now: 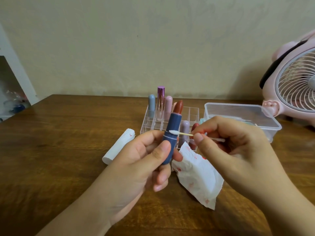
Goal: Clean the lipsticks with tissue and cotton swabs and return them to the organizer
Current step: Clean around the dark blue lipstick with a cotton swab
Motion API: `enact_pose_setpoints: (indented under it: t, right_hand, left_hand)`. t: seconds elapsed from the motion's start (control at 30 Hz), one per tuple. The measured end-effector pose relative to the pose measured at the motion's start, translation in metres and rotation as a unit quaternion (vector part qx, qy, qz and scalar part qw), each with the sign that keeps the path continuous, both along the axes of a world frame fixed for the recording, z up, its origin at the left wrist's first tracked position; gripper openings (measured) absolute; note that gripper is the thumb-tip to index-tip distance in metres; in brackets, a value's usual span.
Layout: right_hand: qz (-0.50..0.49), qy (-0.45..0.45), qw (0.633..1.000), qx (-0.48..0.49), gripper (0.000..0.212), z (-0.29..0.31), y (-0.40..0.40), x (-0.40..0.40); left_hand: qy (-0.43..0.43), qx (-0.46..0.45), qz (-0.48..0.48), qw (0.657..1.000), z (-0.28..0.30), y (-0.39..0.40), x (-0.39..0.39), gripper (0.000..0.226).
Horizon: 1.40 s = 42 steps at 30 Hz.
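My left hand [144,159] grips an uncapped dark blue lipstick [171,135] upright, its red-brown stick raised. My right hand [226,147] pinches a cotton swab [180,133] whose white tip touches the blue tube just above its ring. A red-stained tissue [197,178] hangs below my right hand, tucked under its fingers. Behind the lipstick stands the clear organizer [192,113] holding several capped lipsticks: a blue-grey one [151,103], a purple metallic one [160,97], a pink one [168,103] and a lilac one [185,129].
A rolled white tissue [117,147] with red specks lies on the wooden table [59,142] left of my hands. A clear plastic box [238,114] sits right of the organizer. A pink desk fan [296,87] stands at the far right. The wall runs close behind.
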State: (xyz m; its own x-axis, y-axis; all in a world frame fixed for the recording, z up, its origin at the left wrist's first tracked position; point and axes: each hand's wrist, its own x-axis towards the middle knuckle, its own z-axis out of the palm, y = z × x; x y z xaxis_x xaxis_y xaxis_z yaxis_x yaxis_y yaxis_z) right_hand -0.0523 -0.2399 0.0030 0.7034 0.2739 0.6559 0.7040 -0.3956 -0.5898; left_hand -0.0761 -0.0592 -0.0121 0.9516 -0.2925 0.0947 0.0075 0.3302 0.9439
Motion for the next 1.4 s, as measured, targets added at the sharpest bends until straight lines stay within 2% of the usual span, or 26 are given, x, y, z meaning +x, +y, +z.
enact_pose_setpoints:
  t: [0.4,0.53,0.73,0.87,0.97,1.07,1.23,1.4]
  right_hand:
    - [-0.005,0.007,0.999,-0.031,0.015,0.0021,-0.0023,0.0043]
    - [-0.021,-0.005,1.0,0.002,0.008,0.0031,-0.0054,0.0056]
    - [0.014,0.004,1.0,-0.019,0.014,0.0013,-0.0044,0.0049]
    - [-0.022,-0.016,1.0,0.009,0.012,0.0028,-0.0042,0.0062]
    - [0.0,0.002,1.0,0.002,0.014,0.0021,-0.0036,0.0053]
    - [0.017,0.007,1.0,-0.012,0.015,0.0007,-0.0024,0.004]
    - [-0.028,-0.013,0.999,0.019,0.014,0.0012,-0.003,0.0061]
    - [0.013,0.006,1.0,-0.01,0.017,-0.0007,-0.0032,0.0052]
  left_hand:
    - [0.009,-0.03,-0.03,0.999,-0.0002,-0.0018,-0.0006,0.027]
    - [0.019,-0.032,-0.041,0.998,0.001,-0.0017,-0.0013,0.029]
    - [0.026,-0.042,-0.046,0.998,0.0017,-0.0012,-0.0017,0.028]
    - [0.027,-0.031,-0.047,0.998,0.001,-0.0013,-0.0021,0.029]
    - [0.029,-0.033,-0.046,0.998,0.0014,-0.0011,-0.0024,0.028]
    - [0.026,-0.028,-0.038,0.999,0.0013,-0.0009,-0.0022,0.027]
    - [0.003,0.013,0.003,1.0,-0.0005,-0.0037,-0.0027,0.019]
    - [-0.008,0.028,0.039,0.999,0.0004,-0.0038,-0.0017,0.017]
